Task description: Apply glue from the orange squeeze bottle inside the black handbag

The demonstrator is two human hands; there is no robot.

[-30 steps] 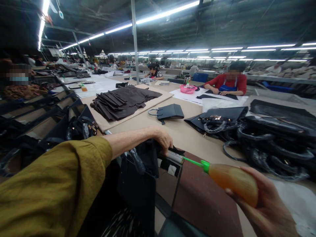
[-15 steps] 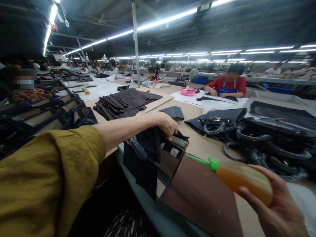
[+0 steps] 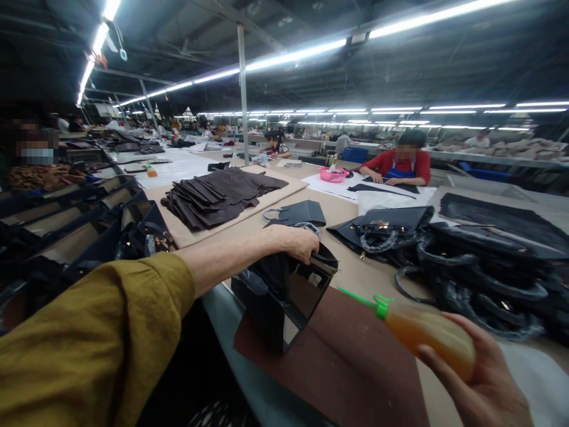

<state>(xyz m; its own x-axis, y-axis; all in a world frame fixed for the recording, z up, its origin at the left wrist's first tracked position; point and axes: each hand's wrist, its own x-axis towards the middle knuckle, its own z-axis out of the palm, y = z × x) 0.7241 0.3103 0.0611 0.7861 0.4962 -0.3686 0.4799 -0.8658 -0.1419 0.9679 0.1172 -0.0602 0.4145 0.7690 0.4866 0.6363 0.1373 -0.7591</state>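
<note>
at the centre of the frame we have the black handbag (image 3: 284,290) standing on the brown mat (image 3: 347,362), at the near edge of the tabletop (image 3: 342,261). our left hand (image 3: 296,242) is clamped on its top rim, tipping the mouth open toward us. our right hand (image 3: 480,385), lower right, is wrapped around the amber glue bottle (image 3: 427,341), whose green nozzle (image 3: 360,298) points at the bag and stops just short of it. to do this well, we judge, we should keep the rim pinned firm, bring the nozzle tip right to the edge and squeeze gently. a pile of finished black bags (image 3: 466,261) sits at right, a stack of dark leather pieces (image 3: 213,193) beyond at upper left, and a co-worker in red (image 3: 400,163) works across the tabletop.
</note>
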